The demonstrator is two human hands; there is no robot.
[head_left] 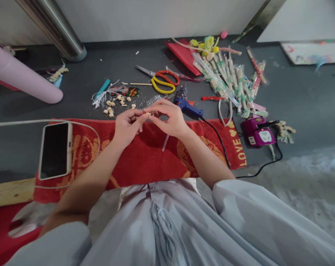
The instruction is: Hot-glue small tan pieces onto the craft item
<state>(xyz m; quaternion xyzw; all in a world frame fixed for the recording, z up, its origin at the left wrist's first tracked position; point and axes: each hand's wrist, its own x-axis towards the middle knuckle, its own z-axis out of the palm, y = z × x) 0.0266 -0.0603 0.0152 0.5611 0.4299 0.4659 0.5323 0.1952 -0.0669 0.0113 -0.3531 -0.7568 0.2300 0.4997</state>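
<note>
My left hand [127, 125] and my right hand [168, 118] meet over the red mat [145, 155], fingertips pinched together on a small pale wooden piece [148, 115]. Both hands grip it between thumb and fingers. Just beyond them on the dark floor lie several similar small wood bits [114, 105]. A blue glue gun [187, 105] lies right behind my right hand, and a clear glue stick [165, 142] rests on the mat under it.
Scissors with red and yellow handles [161, 80] lie further back. A heap of wrapped chopsticks [231, 83] sits at the back right, a purple power socket [257, 133] to the right. A phone [55, 149] with a white cable lies left; a pink roll [20, 75] and metal post [56, 31] stand behind.
</note>
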